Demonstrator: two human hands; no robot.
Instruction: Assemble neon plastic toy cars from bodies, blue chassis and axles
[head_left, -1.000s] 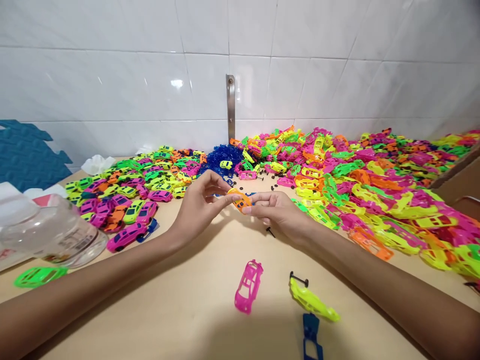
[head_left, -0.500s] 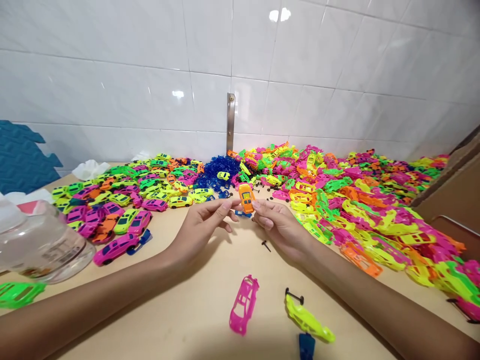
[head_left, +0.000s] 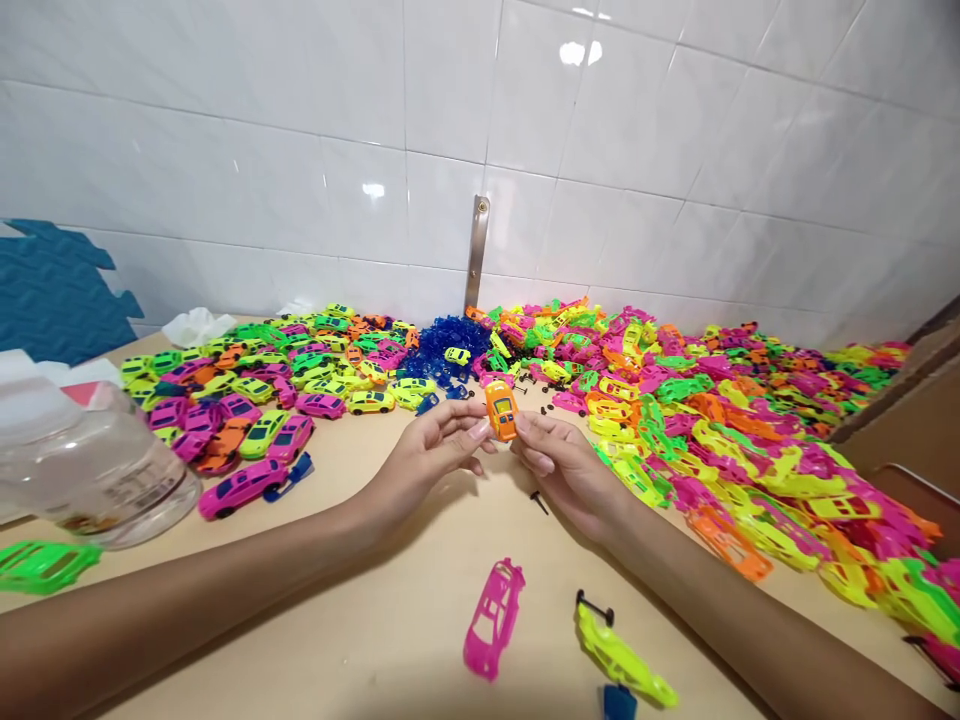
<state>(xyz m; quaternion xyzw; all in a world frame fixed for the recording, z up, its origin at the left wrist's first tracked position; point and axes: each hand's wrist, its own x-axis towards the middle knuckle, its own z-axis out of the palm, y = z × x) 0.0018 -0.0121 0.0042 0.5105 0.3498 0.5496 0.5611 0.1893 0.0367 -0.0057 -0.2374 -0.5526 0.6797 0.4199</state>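
Between my hands an orange toy car (head_left: 502,410) with dark blue windows stands tilted up above the table. My left hand (head_left: 435,450) pinches at its left edge, thumb and index finger together, the other fingers loosely curled. Thumb and fingers of my right hand (head_left: 562,460) grip the car's lower right side. Just below lies a small black axle pin (head_left: 538,502). Nearer me are a pink car shell (head_left: 493,620), a yellow car shell (head_left: 622,655) with a black wheel axle (head_left: 595,607) at its end, and a blue piece (head_left: 619,702) at the bottom edge.
Assembled toy cars (head_left: 247,400) crowd the left, a heap of blue parts (head_left: 450,345) the back middle, and colourful car shells (head_left: 720,430) the right. A clear plastic jar (head_left: 112,490) stands at left, a cardboard box (head_left: 907,400) at right. A tiled wall (head_left: 300,180) closes the back.
My left thumb has come in to the car's left edge. The car has tipped slightly between my hands. The whole view has shifted a little.
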